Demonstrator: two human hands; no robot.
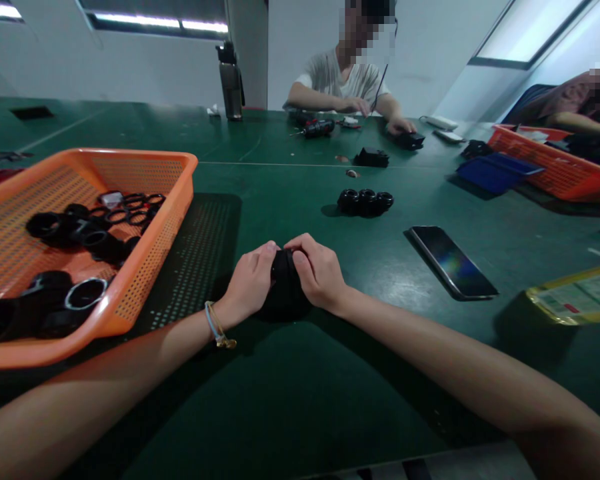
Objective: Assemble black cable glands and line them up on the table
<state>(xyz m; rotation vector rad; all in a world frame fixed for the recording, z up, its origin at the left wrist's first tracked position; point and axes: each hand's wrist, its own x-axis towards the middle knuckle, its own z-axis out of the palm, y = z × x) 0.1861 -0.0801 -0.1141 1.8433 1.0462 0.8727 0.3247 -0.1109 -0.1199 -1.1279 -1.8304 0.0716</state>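
Observation:
Both of my hands close around one black part (286, 277) at the middle of the green table (330, 387). My left hand (250, 280) grips its left side, with bracelets at the wrist. On its right side, my right hand (321, 272) has its fingers curled over the top. The palms and fingers cover much of the part, so its full shape is hidden. Beyond my hands, a row of black ring-shaped parts (365, 203) stands on the table. To my left, an orange basket (153, 263) holds black tubular parts (55, 227) and several rings (130, 210).
A phone (453, 261) and a yellow-edged box (580, 293) lie at the right. Farther back are a blue tray (500, 173), another orange basket (560, 167), a power drill (319, 128) and a bottle (230, 83). A person (337, 80) works across the table, another at far right.

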